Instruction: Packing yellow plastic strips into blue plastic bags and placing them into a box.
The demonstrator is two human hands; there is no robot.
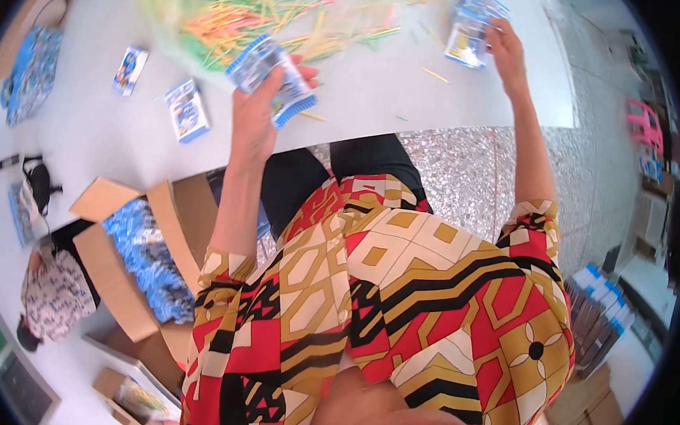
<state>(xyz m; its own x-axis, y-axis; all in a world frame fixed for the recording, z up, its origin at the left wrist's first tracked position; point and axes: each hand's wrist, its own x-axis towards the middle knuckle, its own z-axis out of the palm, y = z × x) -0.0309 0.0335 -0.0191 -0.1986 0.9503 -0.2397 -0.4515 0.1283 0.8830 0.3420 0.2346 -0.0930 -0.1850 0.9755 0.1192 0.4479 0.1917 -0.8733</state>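
My left hand [257, 112] is closed round a small blue-and-white plastic packet [285, 92], held tilted above the near part of the white table [378, 98]. Farther right, the fingers of my right hand [507, 53] pinch the edge of another blue-and-white packet [467, 45] near the table's right side. More blue packaging [485, 3] overlaps it at the far end. Thin yellow, orange and green sticks [289, 18] lie in a loose heap beyond my left hand, partly in a greenish clear plastic bag [165, 15]. A single yellow stick [435, 75] lies between my hands.
Two small blue-and-white boxes [187, 111] stand left of my left hand. A blue bundle [33, 73] lies at the far left. Below the table edge, an open carton [89, 248] holds blue packets [150, 255]. Another person [55, 288] is at the left; a pink stool [645, 126] stands right.
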